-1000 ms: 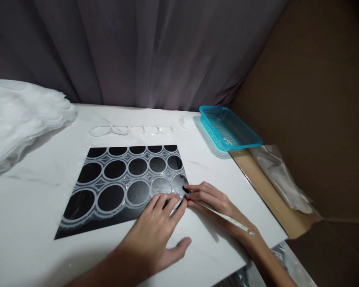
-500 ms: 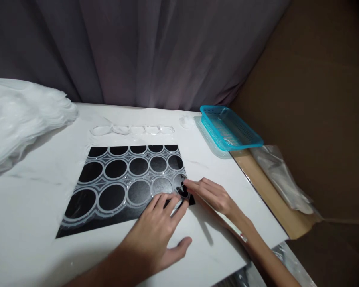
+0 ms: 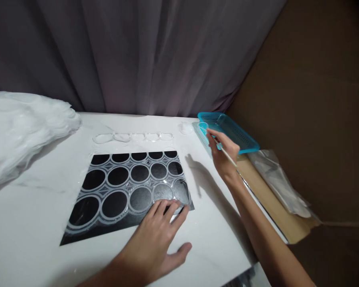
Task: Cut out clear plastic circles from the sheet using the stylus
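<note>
A black sheet [image 3: 113, 224] bearing rows of clear circles outlined in pale frosted rings lies on the white table. My left hand [image 3: 160, 229] rests flat on the sheet's near right edge, fingers spread and thumb out. Raised over the left side of the blue basket [image 3: 242, 137], my right hand [image 3: 224, 149] grips a slim white pen-like stick [image 3: 227, 155], whose exact kind I cannot make out. A thin clear round disc [image 3: 203, 126] shows at its fingertips, in front of the basket's edge.
At the left stands a heap of white translucent sheets [image 3: 26, 131]. A cut-out clear strip [image 3: 134, 137] lies behind the black sheet, beside a small clear piece [image 3: 186, 127]. Brown cardboard [image 3: 275, 199] with a plastic bag [image 3: 279, 179] borders the right side.
My right hand has moved up and right from the sheet's right corner circle to the basket, carrying a clear disc and the stick. My left hand stays put on the sheet.
</note>
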### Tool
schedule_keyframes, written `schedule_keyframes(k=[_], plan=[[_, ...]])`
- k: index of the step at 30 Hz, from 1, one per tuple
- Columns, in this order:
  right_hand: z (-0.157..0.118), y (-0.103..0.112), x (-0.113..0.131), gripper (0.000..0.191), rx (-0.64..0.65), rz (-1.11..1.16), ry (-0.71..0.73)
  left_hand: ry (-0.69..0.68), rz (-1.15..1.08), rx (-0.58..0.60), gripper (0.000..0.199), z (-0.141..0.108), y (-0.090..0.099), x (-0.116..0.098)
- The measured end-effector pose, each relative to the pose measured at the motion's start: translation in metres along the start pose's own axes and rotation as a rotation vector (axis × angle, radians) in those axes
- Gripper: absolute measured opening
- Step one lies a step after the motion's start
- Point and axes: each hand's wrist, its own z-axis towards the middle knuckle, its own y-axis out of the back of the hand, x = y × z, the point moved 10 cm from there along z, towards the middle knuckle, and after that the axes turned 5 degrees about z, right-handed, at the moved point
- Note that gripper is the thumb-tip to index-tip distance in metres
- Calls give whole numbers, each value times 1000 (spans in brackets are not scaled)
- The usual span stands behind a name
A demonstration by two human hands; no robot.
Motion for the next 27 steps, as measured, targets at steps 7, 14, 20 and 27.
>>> schedule_keyframes(k=[7, 14, 20, 27], plan=[[-61, -34, 6, 36, 211, 703, -598, -5, -25, 7, 62, -1, 1, 2], [-112, -66, 46, 43, 445, 1151, -829, -37, 53, -37, 66, -3, 3, -1], [-114, -71, 59, 44, 477, 1275, -833, -44, 52, -48, 66, -4, 4, 0], [-118, -70, 68, 46, 547, 1368, -796, 68, -218, -100, 49, -2, 15, 20]])
